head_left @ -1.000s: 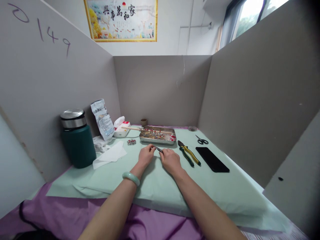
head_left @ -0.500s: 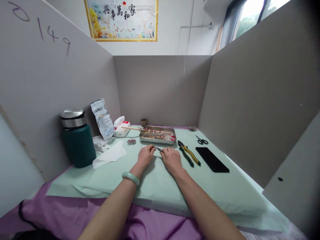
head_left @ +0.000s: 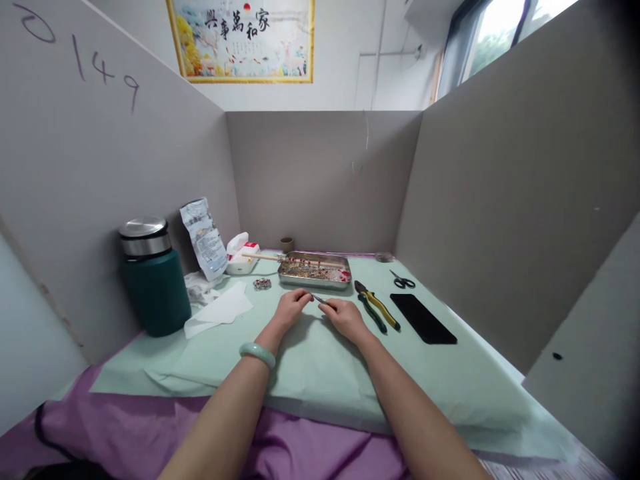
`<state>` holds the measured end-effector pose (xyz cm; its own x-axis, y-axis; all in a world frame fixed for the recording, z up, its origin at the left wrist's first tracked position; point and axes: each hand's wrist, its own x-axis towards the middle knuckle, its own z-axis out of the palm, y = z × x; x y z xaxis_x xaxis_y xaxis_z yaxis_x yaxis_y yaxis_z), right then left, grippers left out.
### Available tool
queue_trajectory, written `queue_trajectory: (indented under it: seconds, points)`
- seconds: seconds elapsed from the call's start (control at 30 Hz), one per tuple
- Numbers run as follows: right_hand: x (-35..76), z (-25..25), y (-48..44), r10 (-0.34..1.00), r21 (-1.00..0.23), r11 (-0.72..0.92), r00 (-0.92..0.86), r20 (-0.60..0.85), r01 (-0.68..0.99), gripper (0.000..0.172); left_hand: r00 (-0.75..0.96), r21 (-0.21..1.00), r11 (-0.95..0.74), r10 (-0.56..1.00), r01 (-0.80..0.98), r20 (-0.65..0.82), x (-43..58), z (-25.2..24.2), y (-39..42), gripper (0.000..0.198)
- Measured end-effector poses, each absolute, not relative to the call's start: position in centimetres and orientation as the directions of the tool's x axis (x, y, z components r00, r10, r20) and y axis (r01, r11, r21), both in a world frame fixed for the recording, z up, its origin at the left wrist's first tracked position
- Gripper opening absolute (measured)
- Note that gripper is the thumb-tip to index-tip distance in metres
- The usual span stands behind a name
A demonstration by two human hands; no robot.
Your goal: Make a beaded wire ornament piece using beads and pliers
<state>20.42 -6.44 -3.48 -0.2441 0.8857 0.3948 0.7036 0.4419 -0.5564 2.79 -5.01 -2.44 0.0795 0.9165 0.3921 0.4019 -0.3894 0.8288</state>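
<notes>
Item: tool (head_left: 319, 299), a thin, dark metal piece with a point; too small to tell tweezers from a needle.
Location: middle of the desk (head_left: 310, 373), just off the green sheet, between the two hands and just before the tray's near rim.
Handling (judged): light, stiff and smooth, so likely to slip or roll from a loose pinch. The point is sharp and best kept clear of skin. Take it by the thicker near end, fingertips on opposite sides.
Left hand (head_left: 290, 308): fingers curled, tips pressed together in a pinch at the tool's far tip. Whether some small part also sits in the pinch cannot be told. The heel of the hand rests on the sheet.
Right hand (head_left: 347, 319): fingers folded close, thumb and forefinger closed on the tool's near end, knuckles up. The fingertips themselves are hidden.
Wrist: pale green bangle (head_left: 257, 353) on the left arm.
Tray (head_left: 314, 281): steel, near the far edge and filled with small mixed pieces, red ones among them. A stick (head_left: 265, 256) lies across its far rim.
Right of tray: pliers (head_left: 377, 307) with yellow and green grips, just beside the right hand. Further out lie scissors (head_left: 403, 281) and a phone (head_left: 423, 319), face down or dark, toward the right edge.
Left of tray: bead cluster (head_left: 261, 284), white paper (head_left: 220, 310), packet (head_left: 203, 237) and a green flask (head_left: 150, 277) at the left edge.
</notes>
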Motion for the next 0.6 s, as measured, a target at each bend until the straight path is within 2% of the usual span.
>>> queue_trajectory:
  seconds: [0.1, 0.17, 0.4, 0.6]
  points:
    - [20.5, -3.4, -6.3, 0.882, -0.681, 0.47, -0.274, 0.383, 0.562, 0.035, 0.085, 0.884, -0.379, 0.925, 0.274, 0.37, 2.8, -2.0, -5.5, 0.024]
    - [20.5, -3.3, -6.3, 0.882, -0.709, 0.471, -0.28, 0.378, 0.525, 0.035, 0.079, 0.905, -0.355, 0.935, 0.236, 0.346, 2.8, -1.8, -5.9, 0.026]
    - [20.1, -3.3, -6.6, 0.878, -0.64, 0.467, -0.237, 0.415, 0.61, 0.035, 0.059, 0.905, -0.337, 0.941, 0.26, 0.333, 3.0, -1.8, -6.0, 0.024]
    - [20.1, -3.5, -6.5, 0.869, -0.624, 0.478, -0.229, 0.438, 0.619, 0.036, 0.111, 0.979, -0.185, 0.978, 0.089, 0.175, 3.3, -1.8, -6.2, 0.031]
